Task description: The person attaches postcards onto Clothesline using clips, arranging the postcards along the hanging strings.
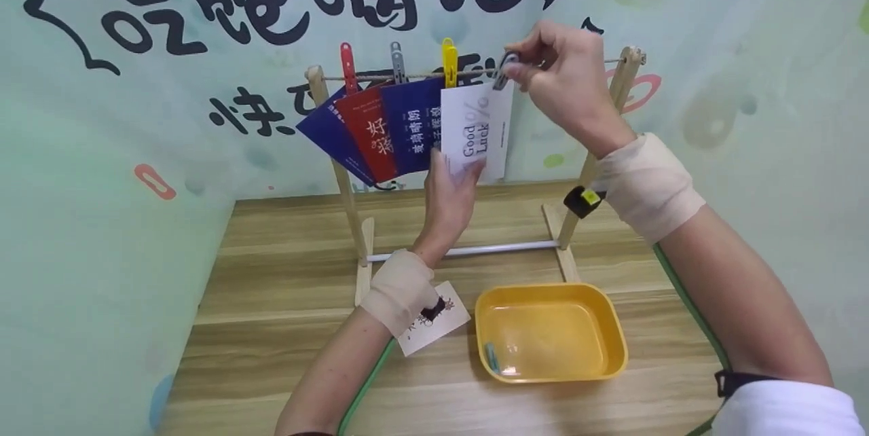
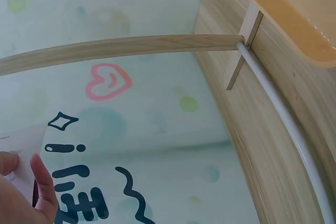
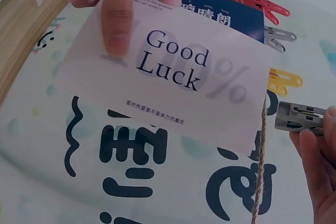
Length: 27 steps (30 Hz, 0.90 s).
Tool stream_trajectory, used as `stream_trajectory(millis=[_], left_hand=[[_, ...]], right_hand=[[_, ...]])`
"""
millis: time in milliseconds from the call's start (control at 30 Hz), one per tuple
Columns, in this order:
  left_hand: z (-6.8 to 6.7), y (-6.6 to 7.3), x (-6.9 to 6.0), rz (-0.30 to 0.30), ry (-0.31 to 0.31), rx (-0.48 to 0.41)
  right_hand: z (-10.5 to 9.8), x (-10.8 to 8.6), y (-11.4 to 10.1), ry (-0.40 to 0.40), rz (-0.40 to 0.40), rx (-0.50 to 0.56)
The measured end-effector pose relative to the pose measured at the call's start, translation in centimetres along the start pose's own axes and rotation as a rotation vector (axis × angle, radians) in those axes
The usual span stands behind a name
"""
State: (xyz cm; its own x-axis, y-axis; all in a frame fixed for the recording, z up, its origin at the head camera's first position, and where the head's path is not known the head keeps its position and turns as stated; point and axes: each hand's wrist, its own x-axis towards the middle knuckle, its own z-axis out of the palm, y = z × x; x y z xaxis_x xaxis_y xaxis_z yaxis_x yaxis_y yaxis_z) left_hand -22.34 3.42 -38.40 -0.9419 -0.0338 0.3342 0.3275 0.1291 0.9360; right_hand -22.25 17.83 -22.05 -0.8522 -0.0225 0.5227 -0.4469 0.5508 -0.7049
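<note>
My left hand pinches a white "Good Luck" card near its lower edge, thumb on the printed face. The card's top edge lies at the rope. In my right hand a grey clothespin is pinched; the right wrist view has its tip just short of the card and rope. Left of this card hang a dark blue card, a red card and another blue card. Yellow, grey and red clothespins sit along the rope above them.
A wooden stand carries the rope between two posts, with a white rod low between them. On the table are a yellow tray holding a teal clothespin, and a printed card partly under my left wrist.
</note>
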Motion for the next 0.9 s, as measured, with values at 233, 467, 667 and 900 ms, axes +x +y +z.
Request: stream_trajectory(millis=[233, 467, 667, 900], left_hand=[[0.0, -0.3, 0.4, -0.032, 0.018, -0.012], [0.2, -0.7, 0.8, -0.033, -0.001, -0.009], [0.6, -0.7, 1.0, -0.037, -0.016, -0.026], [0.9, -0.6, 1.1, -0.052, -0.024, -0.024]], right_hand=[[-0.8, 1.7, 0.5, -0.027, 0.083, 0.095], [-1.2, 2.8, 0.6, -0.073, 0.159, 0.066], [-1.5, 3.5, 0.7, -0.127, 0.188, -0.037], [-1.1, 3.7, 0.9, -0.206, 0.218, -0.137]])
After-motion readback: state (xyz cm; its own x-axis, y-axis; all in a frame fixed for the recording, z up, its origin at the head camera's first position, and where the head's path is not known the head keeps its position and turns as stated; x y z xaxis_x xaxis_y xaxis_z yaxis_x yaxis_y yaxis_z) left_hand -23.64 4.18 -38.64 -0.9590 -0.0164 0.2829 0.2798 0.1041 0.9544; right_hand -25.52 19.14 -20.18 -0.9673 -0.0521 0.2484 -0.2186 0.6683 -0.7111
